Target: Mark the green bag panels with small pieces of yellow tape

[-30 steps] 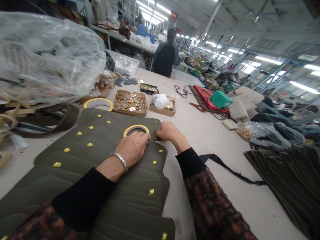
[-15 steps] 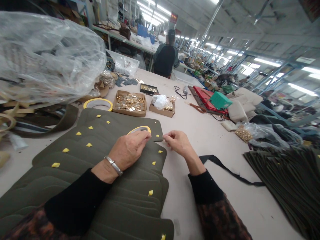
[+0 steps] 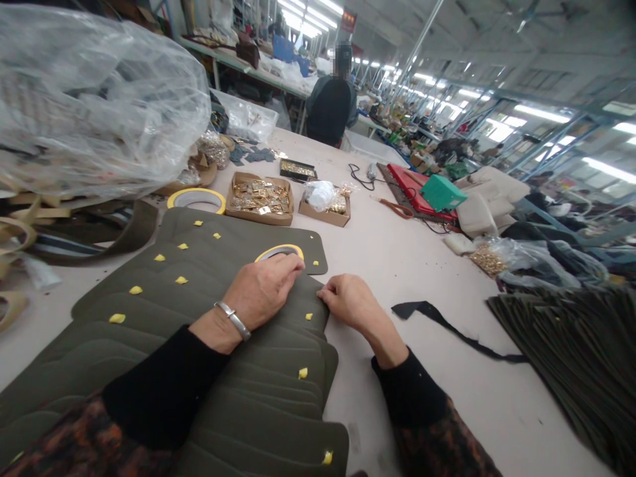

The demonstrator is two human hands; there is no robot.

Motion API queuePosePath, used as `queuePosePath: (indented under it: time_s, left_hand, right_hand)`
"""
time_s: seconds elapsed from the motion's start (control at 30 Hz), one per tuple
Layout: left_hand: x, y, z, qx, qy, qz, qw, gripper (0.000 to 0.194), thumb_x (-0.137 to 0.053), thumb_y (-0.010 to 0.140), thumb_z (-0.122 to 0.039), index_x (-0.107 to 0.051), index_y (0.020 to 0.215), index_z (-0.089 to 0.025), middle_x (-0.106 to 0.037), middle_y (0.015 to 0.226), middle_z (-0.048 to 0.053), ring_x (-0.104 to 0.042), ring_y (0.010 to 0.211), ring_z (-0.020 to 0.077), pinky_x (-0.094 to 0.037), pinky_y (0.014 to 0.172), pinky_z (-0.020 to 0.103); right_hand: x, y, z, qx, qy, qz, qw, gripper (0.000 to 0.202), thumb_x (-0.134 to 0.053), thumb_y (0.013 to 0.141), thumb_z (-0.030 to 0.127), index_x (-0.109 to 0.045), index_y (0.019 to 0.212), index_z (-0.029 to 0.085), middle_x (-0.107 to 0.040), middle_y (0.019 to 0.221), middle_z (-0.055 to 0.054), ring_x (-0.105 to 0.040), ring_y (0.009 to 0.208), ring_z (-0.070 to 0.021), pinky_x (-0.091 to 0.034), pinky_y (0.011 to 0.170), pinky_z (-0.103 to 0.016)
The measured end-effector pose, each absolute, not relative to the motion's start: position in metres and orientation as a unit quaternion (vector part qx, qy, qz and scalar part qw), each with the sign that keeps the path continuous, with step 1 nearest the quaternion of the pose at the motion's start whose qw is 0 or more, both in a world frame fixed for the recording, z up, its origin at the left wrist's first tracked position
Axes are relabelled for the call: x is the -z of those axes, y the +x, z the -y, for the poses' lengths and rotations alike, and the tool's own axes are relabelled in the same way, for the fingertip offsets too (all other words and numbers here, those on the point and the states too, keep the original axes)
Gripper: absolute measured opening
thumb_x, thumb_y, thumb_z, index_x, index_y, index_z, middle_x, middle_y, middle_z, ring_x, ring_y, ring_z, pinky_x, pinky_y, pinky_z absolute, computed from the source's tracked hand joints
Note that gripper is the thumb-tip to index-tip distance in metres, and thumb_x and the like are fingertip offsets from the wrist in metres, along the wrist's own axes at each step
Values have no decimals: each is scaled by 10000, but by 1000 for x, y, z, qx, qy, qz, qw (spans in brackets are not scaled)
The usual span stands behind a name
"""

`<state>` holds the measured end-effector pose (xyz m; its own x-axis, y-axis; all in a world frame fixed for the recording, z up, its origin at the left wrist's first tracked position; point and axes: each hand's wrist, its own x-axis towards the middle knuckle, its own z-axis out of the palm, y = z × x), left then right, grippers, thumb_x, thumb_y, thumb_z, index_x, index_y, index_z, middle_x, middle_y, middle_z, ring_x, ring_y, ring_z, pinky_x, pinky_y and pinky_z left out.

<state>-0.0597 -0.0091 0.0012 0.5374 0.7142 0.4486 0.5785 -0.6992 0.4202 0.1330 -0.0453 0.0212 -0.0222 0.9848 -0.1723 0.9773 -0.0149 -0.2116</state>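
One curled left hand [image 3: 263, 289] overlaps the tape roll [image 3: 299, 251], grip unclear; beside it, the pinched right hand [image 3: 350, 300] has reached another panel [image 3: 307, 296], suggesting progress.

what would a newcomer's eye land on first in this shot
Probably the overlapping dark green panels in the foreground, dotted with yellow tabs, with the left hand over them and the right hand at their right edge. Next, the big clear plastic bag at upper left and the bright green box on the right of the table.
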Motion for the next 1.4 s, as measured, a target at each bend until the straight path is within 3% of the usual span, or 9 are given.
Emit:
queuePosePath:
  time_s: [0.1, 0.3, 0.43, 0.73, 0.8, 0.97, 1.17, 1.4]
  left_hand:
    - [-1, -58, 8, -302, 872, -368, 115, 140, -436, 933, -218, -573, 956, -205, -681, 970, 21, -634, 887, 172, -470, 787, 277]
    - [-2, -60, 9, -308, 870, -366, 121, 150, -431, 927, -210, -578, 952, -200, -683, 959, 23, -631, 883, 171, -473, 788, 278]
    - [-4, -60, 9, -310, 868, -367, 123, 154, -433, 924, -211, -585, 953, -204, -686, 953, 22, -633, 870, 164, -474, 778, 270]
    - [-5, -59, 10, -295, 872, -373, 116, 155, -446, 917, -211, -599, 938, -196, -691, 942, 23, -633, 858, 167, -468, 759, 269]
    - [-4, -60, 9, -296, 873, -371, 114, 151, -448, 916, -214, -596, 938, -196, -693, 935, 19, -635, 849, 166, -468, 755, 269]
    - [-2, -62, 8, -308, 871, -367, 111, 161, -438, 920, -221, -594, 953, -199, -695, 963, 24, -640, 878, 166, -473, 781, 270]
    - [-6, -63, 9, -316, 870, -361, 115, 163, -438, 918, -218, -599, 930, -192, -696, 919, 24, -639, 823, 164, -472, 748, 272]
    - [-13, -67, 13, -370, 841, -373, 125, 145, -449, 932, -239, -589, 956, -211, -691, 910, 11, -649, 821, 144, -470, 758, 247]
  right_hand:
    - [-27, 135, 49, -140, -676, 723, 24, 207, -563, 845, 246, -720, 738, 163, -728, 754, -89, -643, 710, -191, -392, 631, -273]
    - [-34, 131, 72, -285, -632, 686, 219, 265, -583, 815, 183, -650, 1072, 183, -705, 763, -14, -629, 647, -129, -457, 618, -233]
    - [-27, 120, 82, -284, -629, 697, 193, 305, -622, 765, 136, -616, 1067, 179, -699, 731, 0, -635, 634, -135, -468, 637, -248]
    - [-31, 108, 78, -182, -627, 752, 96, 297, -582, 791, 117, -640, 1082, 134, -703, 747, -58, -648, 698, -193, -466, 686, -299]
    - [-32, 116, 75, -241, -621, 736, 119, 259, -572, 812, 144, -648, 1059, 141, -701, 751, -52, -646, 673, -171, -475, 667, -282]
    - [-27, 145, 70, -399, -623, 617, 270, 275, -498, 859, 188, -608, 1107, 144, -708, 804, -40, -642, 607, -114, -499, 599, -235]
    - [-13, 156, 57, -301, -638, 625, 334, 227, -542, 852, 238, -653, 1036, 164, -704, 829, -31, -655, 701, -140, -518, 685, -271]
    - [3, 149, 18, -119, -603, 730, 298, 302, -428, 875, 79, -645, 1070, 159, -687, 1071, -86, -613, 1005, -175, -456, 931, -329]
